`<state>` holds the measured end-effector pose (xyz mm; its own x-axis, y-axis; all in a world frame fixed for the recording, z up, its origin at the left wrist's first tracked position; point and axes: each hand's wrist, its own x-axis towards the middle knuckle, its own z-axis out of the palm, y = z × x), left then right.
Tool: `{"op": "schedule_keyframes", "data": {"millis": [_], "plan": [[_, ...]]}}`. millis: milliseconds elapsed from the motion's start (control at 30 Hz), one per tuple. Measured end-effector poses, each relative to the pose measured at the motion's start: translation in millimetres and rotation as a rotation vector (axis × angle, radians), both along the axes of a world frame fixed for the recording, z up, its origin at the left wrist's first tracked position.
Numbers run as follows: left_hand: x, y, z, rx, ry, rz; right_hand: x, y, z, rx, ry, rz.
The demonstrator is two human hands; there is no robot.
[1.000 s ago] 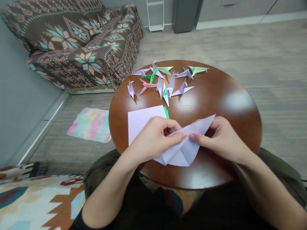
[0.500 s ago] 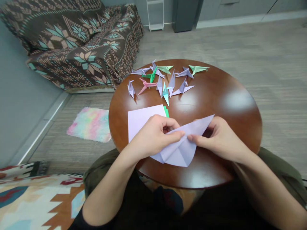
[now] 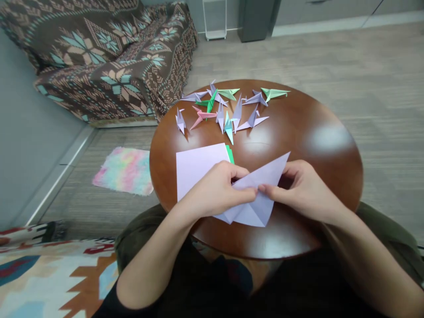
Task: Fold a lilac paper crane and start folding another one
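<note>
A partly folded sheet of lilac origami paper [image 3: 258, 211] is held over the near part of the round table, one pointed corner rising to the upper right. My left hand [image 3: 221, 190] pinches its left side, thumb in front and the other fingers behind. On the right side my right hand [image 3: 296, 190] grips it the same way, its thumb tip close to the left thumb. Creases run across the paper's lower part. Beneath and beyond my left hand lies a stack of lilac paper [image 3: 197, 165], with green sheets [image 3: 229, 153] peeking out at its right edge.
Several folded paper cranes stand at the far side of the brown table [image 3: 308, 154], among them a pink crane [image 3: 202, 116], a light blue crane [image 3: 228, 127] and a green crane [image 3: 208, 104]. A patterned sofa [image 3: 109, 84] and a fluffy rug [image 3: 126, 170] are to the left.
The lilac sheet has tilted a little, its pointed corner moving left and up and its lower edge shifting right. Both hands keep hold, thumbs still close together.
</note>
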<state>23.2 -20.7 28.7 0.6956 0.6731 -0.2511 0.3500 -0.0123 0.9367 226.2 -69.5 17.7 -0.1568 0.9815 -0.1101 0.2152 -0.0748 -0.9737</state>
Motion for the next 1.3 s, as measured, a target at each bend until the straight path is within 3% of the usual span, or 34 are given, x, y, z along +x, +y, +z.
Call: {"op": "schedule_keyframes", "data": {"millis": [533,733,1033,1133,1300], "plan": [[-2.9,1.7,0.2,-0.078,0.036,-0.087,0.6,-2.1,0.8,-0.045,-0.036,0.076],[-8.9,3.5,2.6,-0.076,0.115,-0.149,7.5,1.3,2.0,-0.042,-0.106,0.041],[-8.9,5.5,-1.5,-0.069,0.146,-0.152,27.3,8.9,-1.8,0.020,-0.016,-0.084],[-7.3,5.1,-1.7,-0.023,0.136,-0.133,25.3,9.9,-4.6,0.048,0.063,-0.106],[-1.9,2.7,-2.3,0.046,0.073,-0.116,10.0,6.0,-4.7,0.063,0.004,-0.076]]}}
